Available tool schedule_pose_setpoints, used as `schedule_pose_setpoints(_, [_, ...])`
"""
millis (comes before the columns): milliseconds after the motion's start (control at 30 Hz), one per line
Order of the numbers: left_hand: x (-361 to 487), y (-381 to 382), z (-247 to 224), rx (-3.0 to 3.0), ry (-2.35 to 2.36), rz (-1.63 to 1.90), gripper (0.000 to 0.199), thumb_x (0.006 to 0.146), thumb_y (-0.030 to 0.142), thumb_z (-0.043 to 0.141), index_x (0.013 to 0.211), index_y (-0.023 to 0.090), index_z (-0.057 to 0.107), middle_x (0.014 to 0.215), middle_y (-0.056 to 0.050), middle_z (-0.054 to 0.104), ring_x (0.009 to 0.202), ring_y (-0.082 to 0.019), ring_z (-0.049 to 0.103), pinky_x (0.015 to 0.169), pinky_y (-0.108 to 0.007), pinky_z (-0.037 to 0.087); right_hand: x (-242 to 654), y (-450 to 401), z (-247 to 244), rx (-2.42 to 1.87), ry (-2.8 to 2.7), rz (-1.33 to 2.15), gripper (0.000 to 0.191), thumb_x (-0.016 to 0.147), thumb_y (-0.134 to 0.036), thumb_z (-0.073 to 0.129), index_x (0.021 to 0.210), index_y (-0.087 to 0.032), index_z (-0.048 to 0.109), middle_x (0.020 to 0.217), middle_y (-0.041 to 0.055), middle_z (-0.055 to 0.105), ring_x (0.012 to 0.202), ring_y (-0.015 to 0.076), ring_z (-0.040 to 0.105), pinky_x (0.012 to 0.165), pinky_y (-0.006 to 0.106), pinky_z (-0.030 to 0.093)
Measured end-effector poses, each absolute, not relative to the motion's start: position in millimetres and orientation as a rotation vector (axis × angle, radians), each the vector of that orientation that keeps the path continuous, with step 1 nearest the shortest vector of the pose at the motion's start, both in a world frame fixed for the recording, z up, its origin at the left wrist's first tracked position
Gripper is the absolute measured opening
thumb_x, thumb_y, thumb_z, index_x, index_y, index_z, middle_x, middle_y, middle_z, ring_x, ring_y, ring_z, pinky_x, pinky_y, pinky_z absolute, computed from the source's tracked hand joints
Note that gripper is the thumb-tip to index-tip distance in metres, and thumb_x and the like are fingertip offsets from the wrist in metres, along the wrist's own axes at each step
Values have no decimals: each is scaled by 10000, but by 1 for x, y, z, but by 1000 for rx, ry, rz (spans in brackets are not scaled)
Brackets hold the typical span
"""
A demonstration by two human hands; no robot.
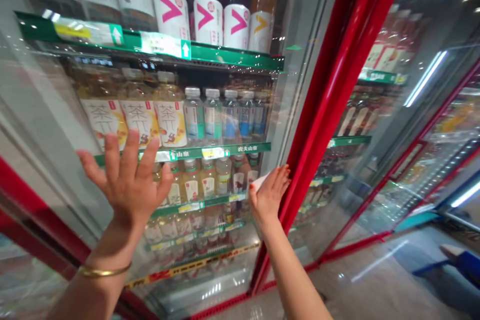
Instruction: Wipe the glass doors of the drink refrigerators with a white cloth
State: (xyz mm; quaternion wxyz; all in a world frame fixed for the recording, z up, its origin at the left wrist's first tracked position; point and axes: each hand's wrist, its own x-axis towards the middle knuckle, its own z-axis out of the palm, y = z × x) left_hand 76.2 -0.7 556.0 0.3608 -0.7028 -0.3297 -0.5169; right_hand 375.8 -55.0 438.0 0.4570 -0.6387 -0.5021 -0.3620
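Observation:
My left hand (131, 182) is raised with its fingers spread, holding nothing, in front of the glass door of a drinks cooler. A gold bangle (105, 272) circles that wrist. I cannot tell whether its palm touches the glass. Lower right of centre, my right hand (270, 192) lies at the door's edge, beside the red door frame (318, 105). Under its fingers shows a white flat piece (260, 181), cloth or paper, held between thumb and fingers. Behind the glass, tea bottles (171, 122) stand nearest my left hand.
Large bottles with a pink V (170, 12) stand on the upper shelf, and small blue-label bottles (230, 115) on the one below. Green price strips (232, 55) edge the shelves. More red-framed cooler doors (375, 212) continue on the right, above a shiny floor (360, 285).

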Motion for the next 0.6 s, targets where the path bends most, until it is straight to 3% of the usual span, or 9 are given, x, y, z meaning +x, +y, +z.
schedule_pose_setpoints(67, [74,2,555,-1805,-854,-1323,873,980,355,741,1738,310,310,1860,-34,210,1712,-437,163,1357,-775,32,371,-45,467,-1614,-1140,-856,993,1074,-534,421,1743,28,-51,1817,364,-9,1717,510,-28,1250,872,239])
schedule_pose_setpoints(167, [72,4,555,-1803,-863,-1295,853,996,392,707,1738,307,295,1864,-37,199,1714,-443,144,1329,-815,34,326,-26,489,-1501,-1476,-961,932,1062,-561,478,1785,-107,102,1861,217,117,1741,415,26,1365,737,168])
schedule_pose_setpoints(233, [71,2,555,-1806,-867,-1271,816,1011,395,675,1732,293,304,1866,-28,192,1714,-440,138,1325,-820,38,301,-26,469,-1343,-1770,-969,902,1044,-565,543,1786,-191,191,1851,132,242,1746,349,85,1411,627,152])
schedule_pose_setpoints(300, [72,-2,556,-1798,-905,-1240,788,1020,369,657,1723,276,314,1870,-9,169,1719,-417,126,1348,-778,43,303,-40,429,-1247,-1850,-949,942,1023,-516,615,1785,-173,182,1835,139,281,1747,331,66,1416,600,168])
schedule_pose_setpoints(400, [78,-8,556,-1747,-935,-1213,769,1030,313,651,1718,247,313,1871,-11,165,1727,-372,124,1390,-699,60,352,-62,386,-1356,-1520,-964,981,1040,-373,584,1770,-53,13,1842,252,47,1732,385,-67,1356,739,233])
schedule_pose_setpoints(467, [82,-8,555,-1702,-903,-1225,774,1027,274,670,1717,230,322,1864,-37,202,1729,-351,148,1407,-666,77,381,-61,389,-1448,-1331,-870,910,1078,-338,474,1760,-38,-48,1827,276,-87,1720,428,-89,1289,847,241])
schedule_pose_setpoints(533, [85,-8,553,-1666,-877,-1256,780,1010,231,701,1708,221,354,1848,-59,257,1726,-329,188,1423,-623,96,381,-52,412,-1467,-1215,-795,872,1091,-347,407,1761,-50,-66,1822,279,-120,1715,454,-81,1249,903,220])
schedule_pose_setpoints(600, [87,-8,549,-1644,-874,-1294,772,995,180,710,1695,210,387,1831,-74,303,1719,-313,224,1431,-584,121,349,-43,437,-1413,-1229,-829,894,1079,-368,444,1764,-35,-23,1825,292,-53,1714,462,-56,1264,890,197])
